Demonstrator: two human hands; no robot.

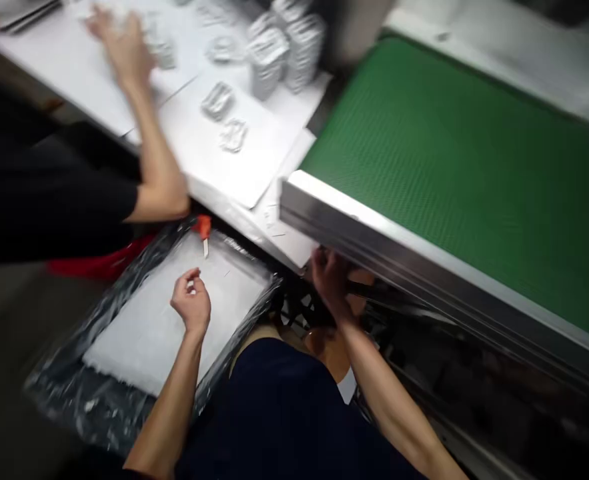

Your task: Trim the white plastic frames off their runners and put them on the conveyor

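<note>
My left hand (pixel 193 301) is closed in a pinch above a white sheet (pixel 139 333) that lies in a box lined with dark plastic (pixel 91 400). Whatever sits between its fingertips, if anything, is too small to make out. Just beyond it, at the box's far end, lies a small tool with an orange-red handle (pixel 203 225) and a pale tip. My right hand (pixel 330 275) is in shadow beside the metal edge of the conveyor, near the corner of a white paper (pixel 294 247). Its fingers are partly hidden and blurred.
A green conveyor belt (pixel 454 180) in a metal frame (pixel 374 233) fills the right. On the white table (pixel 239 180) stand stacks of silvery-white pieces (pixel 267 63), with loose ones (pixel 218 100) nearby. A co-worker's hand (pixel 124 50) reaches over the table. A red container (pixel 104 261) sits lower left.
</note>
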